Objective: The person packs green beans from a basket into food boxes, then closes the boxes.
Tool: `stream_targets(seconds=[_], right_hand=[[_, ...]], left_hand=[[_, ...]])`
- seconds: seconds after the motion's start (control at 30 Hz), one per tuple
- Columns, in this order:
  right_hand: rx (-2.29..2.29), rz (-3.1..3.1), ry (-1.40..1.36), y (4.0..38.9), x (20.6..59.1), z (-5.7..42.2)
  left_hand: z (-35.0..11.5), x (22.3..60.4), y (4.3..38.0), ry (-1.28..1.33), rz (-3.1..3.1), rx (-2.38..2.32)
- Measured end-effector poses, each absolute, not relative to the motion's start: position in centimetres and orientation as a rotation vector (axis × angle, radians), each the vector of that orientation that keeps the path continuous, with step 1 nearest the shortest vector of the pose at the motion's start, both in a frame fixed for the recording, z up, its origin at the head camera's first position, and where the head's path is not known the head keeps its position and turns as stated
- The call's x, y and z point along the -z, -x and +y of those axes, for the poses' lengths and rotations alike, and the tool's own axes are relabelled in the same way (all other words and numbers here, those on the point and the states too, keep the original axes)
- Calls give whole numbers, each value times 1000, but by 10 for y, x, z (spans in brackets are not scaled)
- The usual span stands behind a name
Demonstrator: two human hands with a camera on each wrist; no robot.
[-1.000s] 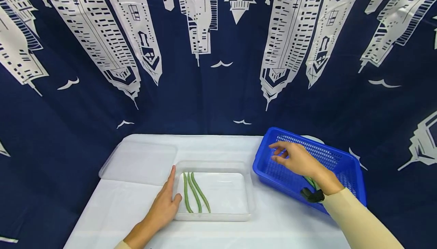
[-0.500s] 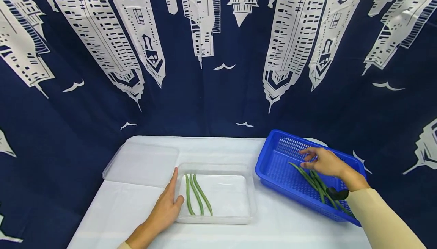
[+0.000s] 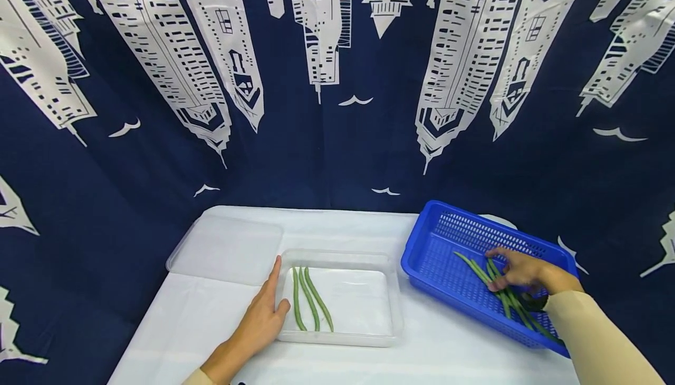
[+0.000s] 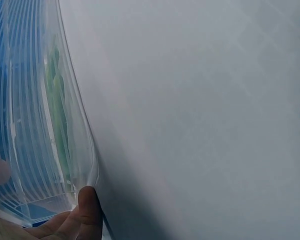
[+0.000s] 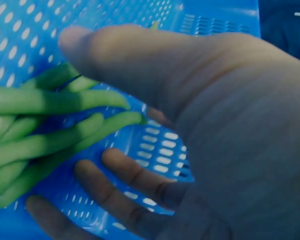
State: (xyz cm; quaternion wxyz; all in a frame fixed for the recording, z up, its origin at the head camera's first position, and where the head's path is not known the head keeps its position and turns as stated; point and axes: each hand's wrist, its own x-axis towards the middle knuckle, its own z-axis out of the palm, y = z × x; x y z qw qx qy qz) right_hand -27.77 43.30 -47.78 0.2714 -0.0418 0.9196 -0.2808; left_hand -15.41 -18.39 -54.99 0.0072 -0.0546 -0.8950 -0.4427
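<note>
My left hand (image 3: 259, 318) rests along the left wall of a clear plastic container (image 3: 369, 338), its fingers mostly straight. In the left wrist view, fingertips (image 4: 90, 212) touch the container's ribbed side. Three green beans (image 3: 316, 298) lie side by side in the container's left part. My right hand (image 3: 529, 272) is down inside a blue perforated basket (image 3: 429, 241), over a loose pile of green beans (image 3: 477, 271). In the right wrist view its thumb (image 5: 115, 50) and fingers stand apart around the beans (image 5: 45, 150), not closed on any. The palm hides part of the pile.
A clear flat lid (image 3: 227, 250) lies on the white-covered table (image 3: 158, 329), left of and behind the container. The basket stands to the right of the container. A navy cloth (image 3: 316, 156) with white building prints hangs behind the table.
My right hand has moved right and lowered into the basket, down to the beans. The left hand stays at the container, and the whole view has shifted slightly.
</note>
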Motion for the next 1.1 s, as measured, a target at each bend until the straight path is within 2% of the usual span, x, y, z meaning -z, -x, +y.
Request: stream_targets(seconds=[0.63,1.1], right_hand=[[838,2457,194,284,483,438],[783,2729,286,290,479,441]], left_hand=[[-185,548,154,163,-2787,1382],[-183,549,156,188,-2772,1391]])
